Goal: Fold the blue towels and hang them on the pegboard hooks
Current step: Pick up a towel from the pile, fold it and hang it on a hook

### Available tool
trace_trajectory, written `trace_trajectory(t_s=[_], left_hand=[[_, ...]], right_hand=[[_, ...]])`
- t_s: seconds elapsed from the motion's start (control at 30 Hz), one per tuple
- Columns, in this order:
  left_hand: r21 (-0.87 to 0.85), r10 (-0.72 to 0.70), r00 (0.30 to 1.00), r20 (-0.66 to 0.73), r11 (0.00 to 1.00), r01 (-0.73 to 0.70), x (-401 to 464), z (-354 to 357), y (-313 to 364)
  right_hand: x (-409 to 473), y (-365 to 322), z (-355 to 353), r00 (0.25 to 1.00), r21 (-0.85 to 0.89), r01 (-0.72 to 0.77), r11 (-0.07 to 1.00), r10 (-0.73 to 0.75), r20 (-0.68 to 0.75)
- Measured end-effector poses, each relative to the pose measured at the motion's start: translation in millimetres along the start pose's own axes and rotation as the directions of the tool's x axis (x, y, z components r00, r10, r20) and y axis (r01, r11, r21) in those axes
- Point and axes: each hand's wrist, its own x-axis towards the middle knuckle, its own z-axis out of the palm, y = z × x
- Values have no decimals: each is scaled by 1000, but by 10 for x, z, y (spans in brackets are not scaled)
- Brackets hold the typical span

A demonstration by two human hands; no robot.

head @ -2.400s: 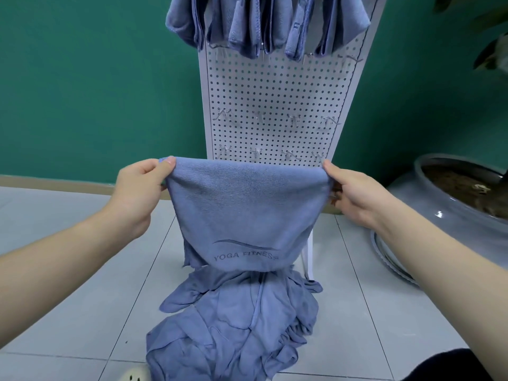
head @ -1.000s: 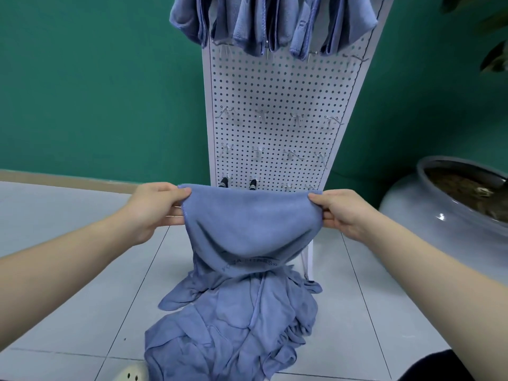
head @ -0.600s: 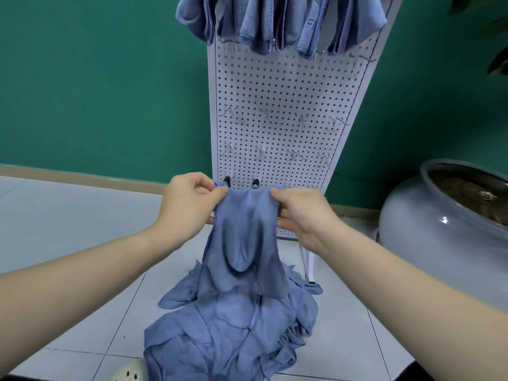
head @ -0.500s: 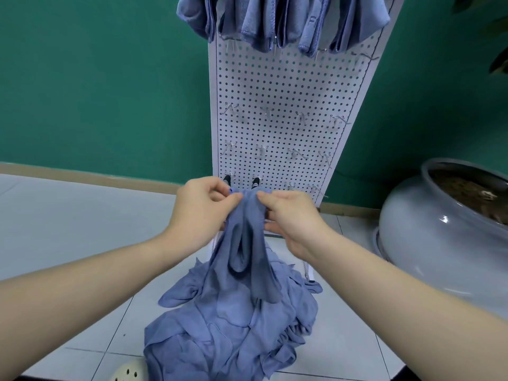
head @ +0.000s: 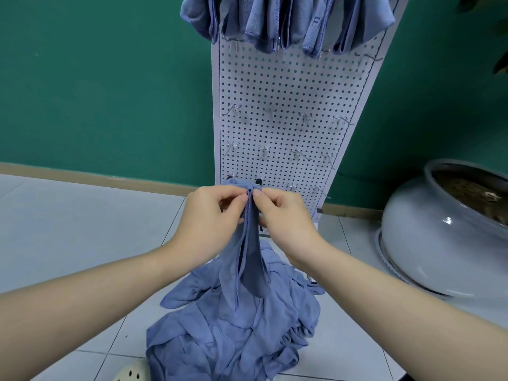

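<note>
At the bottom edge of the view, part of a pale perforated shoe [head: 129,375] shows on the tiled floor [head: 68,229], touching the near side of a loose pile of blue towels [head: 233,334] heaped on that floor. Above the pile, both forearms reach forward and meet at the centre. The left hand [head: 209,218] and the right hand [head: 283,218] are closed on one folded towel [head: 247,259], each pinching its gathered top edge between thumb and fingertips, with the two pinches touching or nearly so. This towel hangs straight down from the grip as a narrow doubled strip, and its lower end reaches the pile. Behind the hands stands a white pegboard [head: 288,89], upright against a green wall [head: 96,78]. Rows of bare metal hooks [head: 270,112] project from its middle and lower sections. Along its top, several folded towels [head: 286,20] hang side by side. To the right, near the wall, a large grey ceramic pot [head: 439,237] filled with soil sits on the floor.
</note>
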Motion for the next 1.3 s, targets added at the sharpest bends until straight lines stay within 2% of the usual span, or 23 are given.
trace_trajectory(t_s=[0.1, 0.23, 0.33, 0.43, 0.5, 0.6, 0.7, 0.8, 0.93, 1.1, 1.23, 1.3], left_hand=[[-4, 62, 998, 29, 998, -62, 1, -25, 36], [169, 191, 981, -38, 969, -182, 93, -81, 14], [256, 171, 983, -67, 955, -149, 168, -136, -24], [275, 98, 994, 41, 956, -105, 209, -196, -72], [242, 12, 984, 178, 969, -56, 222, -237, -62], [262, -123, 919, 375, 965, 22, 254, -363, -82], [318, -193, 874, 447, 947, 47, 285, -520, -109], [299, -220, 903, 369, 948, 108, 301, -594, -119], [203, -197, 949, 245, 968, 148, 271, -534, -107], [-24, -92, 995, 49, 995, 93, 271, -456, -32], [-72, -28, 998, -51, 997, 24, 270, -396, 43], [-78, -18, 997, -79, 997, 12, 266, -366, 73]], right_hand=[[-29, -93, -34, 1000, 49, -4, 999, 3, 16], [-42, -112, -97, 997, 88, 0, 996, -7, 77], [-47, -130, -142, 994, 99, 1, 995, -12, 110], [-61, -163, -196, 989, 88, 15, 996, -27, 147], [-47, -160, -215, 987, 54, 26, 998, -35, 158], [0, -132, -268, 985, 24, 40, 999, -44, 167], [62, -116, -405, 984, -31, 45, 999, -39, 174], [117, -57, -575, 981, -81, 26, 996, -10, 194], [162, 45, -606, 991, -89, -25, 996, 37, 132], [220, 37, -544, 991, 183, -123, 975, 112, 68], [204, -53, -438, 995, 335, -102, 937, 103, 15], [184, -95, -402, 994, 372, -105, 922, 91, 54]])
